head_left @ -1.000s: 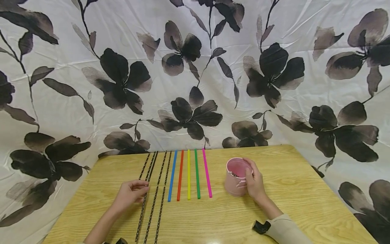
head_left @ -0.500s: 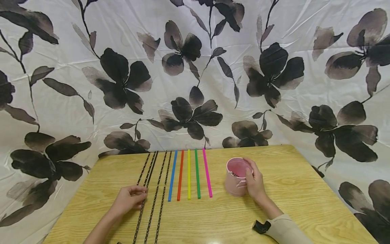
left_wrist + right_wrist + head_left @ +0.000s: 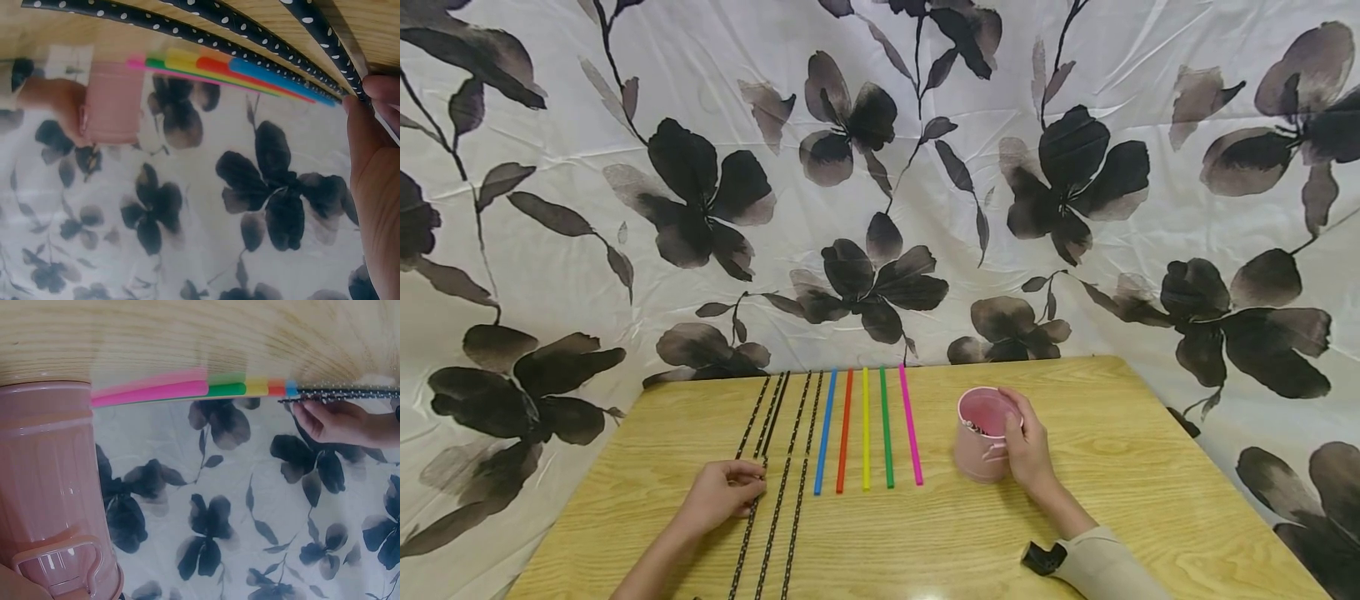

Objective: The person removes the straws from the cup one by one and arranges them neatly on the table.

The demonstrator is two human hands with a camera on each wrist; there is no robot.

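At the left of the head view, my left hand pinches a black straw with white dots between thumb and fingers. In the left wrist view the thumb and fingertips meet around this dotted straw. Two more dotted straws lie just right of it, nearly parallel. My right hand grips the side of a pink cup, which stands upright on the table. A looped handle shows on the cup in the right wrist view. Something small and dark-patterned, too small to identify, shows inside its rim.
Blue, red, yellow, green and pink straws lie in a row mid-table. Several further dark straws lie beyond my left hand. A floral cloth hangs behind the wooden table.
My left hand has drawn back slightly toward me with the dotted straw, and its far end now shows near the fingertips. My right hand and the cup stay in place.
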